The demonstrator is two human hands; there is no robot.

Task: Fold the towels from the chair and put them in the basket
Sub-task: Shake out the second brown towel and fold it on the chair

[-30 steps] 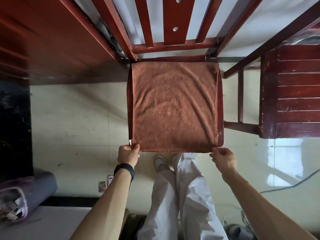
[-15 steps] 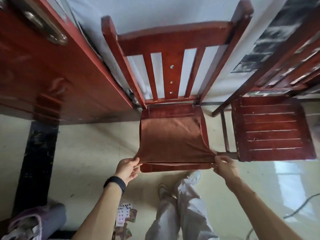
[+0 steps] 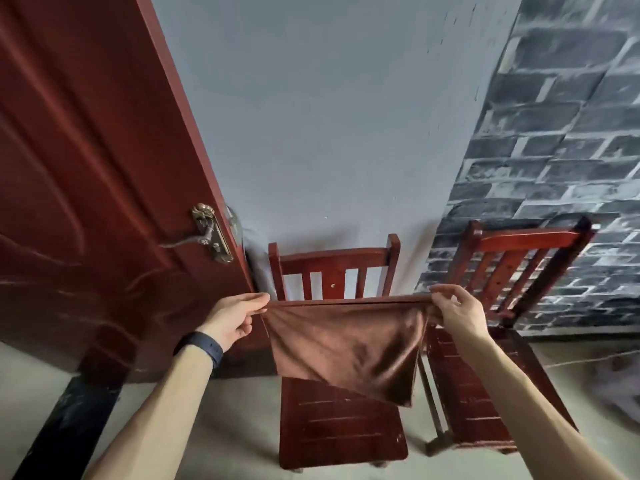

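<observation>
Towel [image 3: 349, 344], brown, hangs stretched in the air above the chair [image 3: 341, 424] seat, clear of it. Left hand [image 3: 232, 318] pinches its upper left corner, right hand [image 3: 458, 311] its upper right corner, fingers [image 3: 441, 292] closed on the hem. Second chair [image 3: 485, 386] stands just beside.

Both bare forearms reach forward and up from the near edge, converging slightly. The left hand [image 3: 232, 320] is turned thumb-up, thumb and curled fingers pinched together at its far right tip, a dark band around the wrist. The right hand [image 3: 456, 311] sits level with it, well apart, back toward the camera, fingertips pinched together at its left.
</observation>
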